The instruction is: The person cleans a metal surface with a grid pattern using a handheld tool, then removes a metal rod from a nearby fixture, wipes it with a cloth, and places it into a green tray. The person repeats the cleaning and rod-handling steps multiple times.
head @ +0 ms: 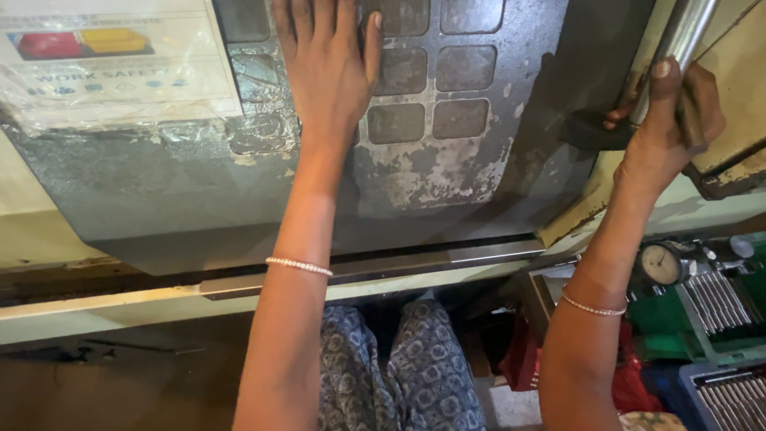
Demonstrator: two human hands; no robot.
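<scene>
The left hand [327,60] lay flat and spread, gripping nothing, its palm pressed on the worn dark control panel [447,168] of a machine, fingers reaching over the square, grimy push buttons [431,120]. The right hand [666,120] was clenched around a shiny metal bar handle [686,32] at the panel's right edge, thumb laid up along the bar. Each wrist bore a thin beaded bracelet [299,266]. A plastic-wrapped safety label [112,60] sat at the panel's upper left corner. Below the right forearm stood a dial gauge [661,263] beside green and blue trays of metal pins [718,307].
</scene>
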